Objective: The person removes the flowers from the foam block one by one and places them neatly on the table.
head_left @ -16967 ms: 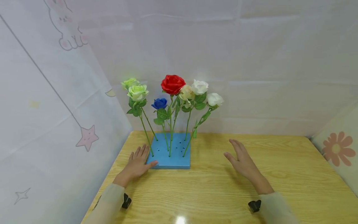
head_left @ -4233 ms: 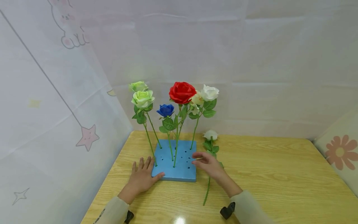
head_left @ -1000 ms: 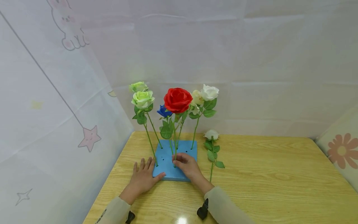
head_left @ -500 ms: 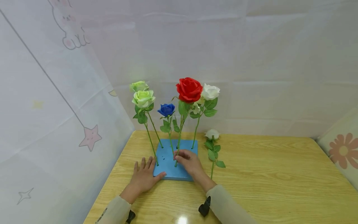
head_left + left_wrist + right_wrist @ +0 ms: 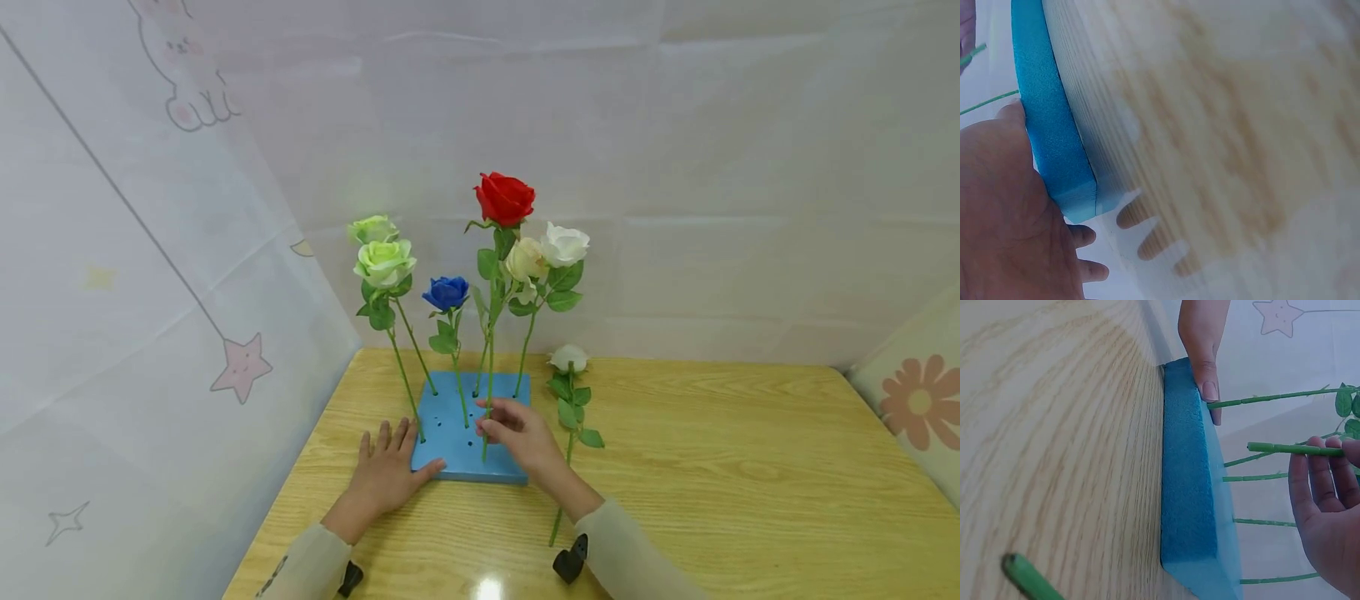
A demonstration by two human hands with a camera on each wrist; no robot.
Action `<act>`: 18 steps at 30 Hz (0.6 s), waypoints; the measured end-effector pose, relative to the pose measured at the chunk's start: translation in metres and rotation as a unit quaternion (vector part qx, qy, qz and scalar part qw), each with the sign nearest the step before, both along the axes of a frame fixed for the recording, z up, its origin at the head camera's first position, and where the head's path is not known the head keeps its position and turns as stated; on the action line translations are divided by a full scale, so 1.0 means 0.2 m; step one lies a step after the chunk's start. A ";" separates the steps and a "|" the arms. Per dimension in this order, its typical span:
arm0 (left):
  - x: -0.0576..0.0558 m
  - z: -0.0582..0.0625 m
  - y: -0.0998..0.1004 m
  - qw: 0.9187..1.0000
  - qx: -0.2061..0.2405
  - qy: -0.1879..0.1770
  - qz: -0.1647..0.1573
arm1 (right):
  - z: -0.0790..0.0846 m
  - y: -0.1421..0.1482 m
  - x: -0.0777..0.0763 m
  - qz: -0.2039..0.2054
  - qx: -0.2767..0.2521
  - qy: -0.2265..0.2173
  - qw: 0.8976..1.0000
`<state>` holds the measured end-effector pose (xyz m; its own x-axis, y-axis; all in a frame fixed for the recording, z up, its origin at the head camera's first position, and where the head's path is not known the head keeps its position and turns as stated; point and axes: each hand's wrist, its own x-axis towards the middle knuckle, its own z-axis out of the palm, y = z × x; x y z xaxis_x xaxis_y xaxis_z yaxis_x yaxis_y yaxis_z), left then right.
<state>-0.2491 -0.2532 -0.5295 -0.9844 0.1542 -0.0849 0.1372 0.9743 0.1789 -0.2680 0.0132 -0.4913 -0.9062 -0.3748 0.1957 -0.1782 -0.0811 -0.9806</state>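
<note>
Glare spots the near part of the wood-grained worktop point(image 5: 712, 475). The left hand point(image 5: 385, 482) reaches round the block's near left corner, fingers spread, thumb on the blue block point(image 5: 450, 461). The right hand's point(image 5: 529, 437) grip is clamped on the stem of the red rose point(image 5: 505, 200) — its lower end clear above the block. To the right, a white rose point(image 5: 569, 359) lies on the worktop. Other roses point(image 5: 385, 264) stand in the block. Beyond — pale cloth point(image 5: 750, 167), printed with a star point(image 5: 242, 367) at left, a flower point(image 5: 921, 402) at right.
</note>
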 end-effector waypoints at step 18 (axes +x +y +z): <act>0.00 0.00 0.00 1.000 0.004 -0.001 0.002 | 0.02 0.16 0.07 0.039 0.017 0.024 0.999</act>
